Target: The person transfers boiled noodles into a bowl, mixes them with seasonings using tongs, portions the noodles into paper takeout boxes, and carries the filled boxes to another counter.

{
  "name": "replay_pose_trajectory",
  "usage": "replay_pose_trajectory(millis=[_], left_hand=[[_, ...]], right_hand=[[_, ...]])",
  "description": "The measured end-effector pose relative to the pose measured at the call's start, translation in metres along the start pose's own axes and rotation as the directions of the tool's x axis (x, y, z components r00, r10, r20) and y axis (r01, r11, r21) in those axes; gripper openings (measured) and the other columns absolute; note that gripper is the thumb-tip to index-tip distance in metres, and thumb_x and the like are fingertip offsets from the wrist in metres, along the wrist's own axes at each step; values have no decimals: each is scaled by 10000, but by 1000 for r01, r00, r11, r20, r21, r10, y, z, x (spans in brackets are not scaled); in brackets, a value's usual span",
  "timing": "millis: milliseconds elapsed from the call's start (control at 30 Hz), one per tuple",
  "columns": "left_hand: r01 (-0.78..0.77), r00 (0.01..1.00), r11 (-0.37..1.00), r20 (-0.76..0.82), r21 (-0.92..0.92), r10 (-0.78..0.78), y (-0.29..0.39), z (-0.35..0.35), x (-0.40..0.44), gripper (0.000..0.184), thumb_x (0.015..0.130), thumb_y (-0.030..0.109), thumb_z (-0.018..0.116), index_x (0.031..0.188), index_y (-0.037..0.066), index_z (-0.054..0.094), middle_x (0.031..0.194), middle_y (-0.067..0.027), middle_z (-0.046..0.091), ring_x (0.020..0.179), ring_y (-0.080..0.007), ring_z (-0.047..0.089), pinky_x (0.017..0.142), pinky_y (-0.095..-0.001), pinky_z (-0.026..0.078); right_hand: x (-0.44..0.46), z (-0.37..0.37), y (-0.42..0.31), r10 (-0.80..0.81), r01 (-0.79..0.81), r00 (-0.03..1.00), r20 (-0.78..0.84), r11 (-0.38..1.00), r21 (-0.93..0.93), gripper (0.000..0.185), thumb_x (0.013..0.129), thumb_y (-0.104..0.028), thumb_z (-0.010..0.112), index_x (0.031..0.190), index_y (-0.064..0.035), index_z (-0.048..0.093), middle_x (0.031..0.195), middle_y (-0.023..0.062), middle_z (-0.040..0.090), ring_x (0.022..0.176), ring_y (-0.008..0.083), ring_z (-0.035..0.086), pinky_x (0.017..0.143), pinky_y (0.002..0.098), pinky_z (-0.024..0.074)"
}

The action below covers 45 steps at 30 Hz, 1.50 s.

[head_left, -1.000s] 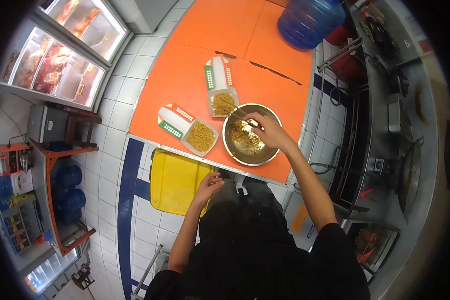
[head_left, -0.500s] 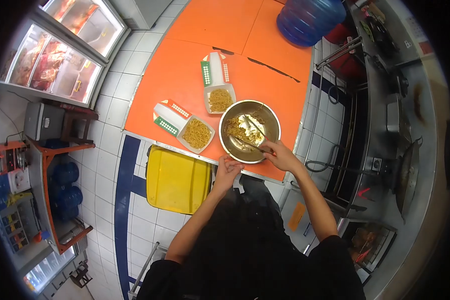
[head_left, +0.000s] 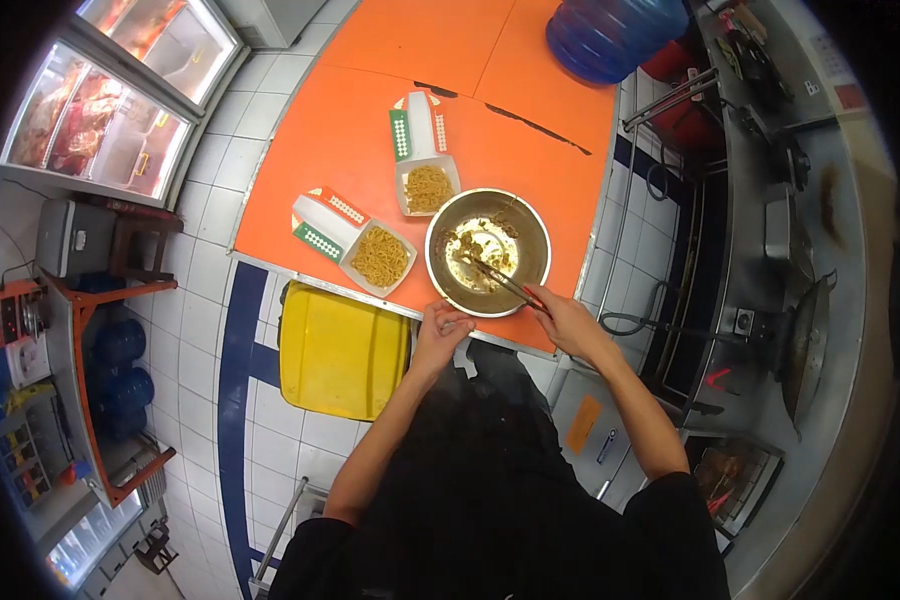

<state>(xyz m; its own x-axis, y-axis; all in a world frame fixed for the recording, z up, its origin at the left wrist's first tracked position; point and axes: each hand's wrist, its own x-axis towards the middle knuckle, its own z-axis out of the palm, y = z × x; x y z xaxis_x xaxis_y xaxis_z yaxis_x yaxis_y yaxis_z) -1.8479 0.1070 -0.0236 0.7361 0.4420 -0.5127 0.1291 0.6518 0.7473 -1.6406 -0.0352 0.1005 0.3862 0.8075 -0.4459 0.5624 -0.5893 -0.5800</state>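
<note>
A round metal bowl (head_left: pixel 533 270) with bits of food in it stands near the front edge of the orange table (head_left: pixel 330 120). My right hand (head_left: pixel 567 322) is closed on metal tongs (head_left: pixel 500 280), whose tips are down inside the bowl. At the bowl's near rim, my left hand (head_left: pixel 440 332) has its fingers bent and pressed on the rim. Left of the bowl are two open paper boxes with noodles: one box (head_left: pixel 350 240) near the front edge, the other (head_left: pixel 421 150) farther back.
A blue water jug (head_left: pixel 615 38) stands at the table's back right. Below the front edge is a yellow lid (head_left: pixel 342 352). Along the right runs a metal counter with a wok (head_left: pixel 808 350). A lit display fridge (head_left: pixel 100 110) is at the left.
My right hand has drawn back from the bowl's far side to its near right, with the tongs. My left hand has risen from below the table edge to the rim. The view has shifted slightly.
</note>
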Motion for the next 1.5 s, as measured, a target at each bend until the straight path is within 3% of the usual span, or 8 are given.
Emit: replay_pose_trajectory(millis=[500, 667, 733, 900, 1033, 1100, 1300, 1500], left_hand=[[163, 985, 987, -46, -12, -163, 0, -60, -29, 528, 957, 225, 714, 1369, 40, 440, 1195, -98, 633, 1074, -159, 639, 880, -292, 516], [279, 947, 946, -210, 165, -243, -32, -130, -68, 442, 944, 249, 712, 1314, 78, 540, 1130, -97, 654, 1021, -158, 647, 827, -286, 494], [324, 921, 916, -301, 239, -247, -43, -156, -89, 444, 952, 262, 687, 1326, 73, 539, 1187, -137, 639, 1051, -217, 649, 881, -363, 511], [455, 802, 872, -510, 181, -312, -86, -215, -133, 463, 936, 279, 699, 1324, 87, 537, 1176, -131, 641, 1020, -216, 653, 863, -381, 512], [541, 699, 835, -604, 96, -383, -122, -249, -161, 450, 919, 299, 716, 1284, 98, 545, 1150, -106, 647, 980, -219, 662, 824, -390, 511], [555, 690, 827, -604, 86, -400, -133, -256, -173, 445, 916, 311, 720, 1263, 94, 546, 1137, -95, 654, 966, -220, 666, 800, -387, 508], [605, 668, 792, -595, 85, -446, -136, -254, -180, 450, 926, 308, 708, 1281, 90, 538, 1133, -100, 658, 956, -219, 668, 794, -387, 506], [521, 739, 835, -583, 177, -337, -125, -247, -160, 489, 915, 302, 720, 1298, 51, 548, 1052, -125, 656, 873, -194, 663, 715, -339, 508]], right_hand=[[4, 1, 25, -63, 61, 998, -12, 991, -116, 330, 943, -161, 632, 1262, -160, 548, 959, 162, 672, 881, 385, 675, 759, 475, 542], [7, -8, 30, 17, -14, 1000, 24, 993, -118, 282, 953, -230, 652, 1222, -181, 584, 1051, 161, 597, 911, 351, 657, 820, 459, 530], [5, -13, 29, 35, -31, 998, 53, 997, -66, 271, 958, -255, 655, 1212, -187, 590, 1088, 162, 569, 925, 341, 648, 846, 455, 524], [7, -16, 25, 157, -136, 972, 175, 982, -128, 374, 971, -266, 643, 1325, -208, 539, 1182, 179, 567, 977, 363, 650, 872, 465, 523], [7, -7, 11, 142, -134, 984, 108, 988, -82, 434, 982, -240, 612, 1393, -172, 487, 1233, 207, 613, 995, 390, 671, 853, 499, 532], [5, 4, 13, 124, -90, 987, 107, 958, -274, 433, 996, -212, 570, 1403, -116, 458, 1170, 211, 675, 970, 404, 686, 815, 531, 539], [0, 20, 12, 60, -46, 997, 49, 965, -260, 407, 1005, -200, 543, 1392, -108, 453, 915, 215, 699, 799, 437, 687, 687, 542, 545], [-12, 28, 23, -69, 20, 989, -133, 941, -339, 374, 1016, -217, 538, 1372, -117, 484, 881, 199, 664, 693, 443, 666, 589, 528, 538]])
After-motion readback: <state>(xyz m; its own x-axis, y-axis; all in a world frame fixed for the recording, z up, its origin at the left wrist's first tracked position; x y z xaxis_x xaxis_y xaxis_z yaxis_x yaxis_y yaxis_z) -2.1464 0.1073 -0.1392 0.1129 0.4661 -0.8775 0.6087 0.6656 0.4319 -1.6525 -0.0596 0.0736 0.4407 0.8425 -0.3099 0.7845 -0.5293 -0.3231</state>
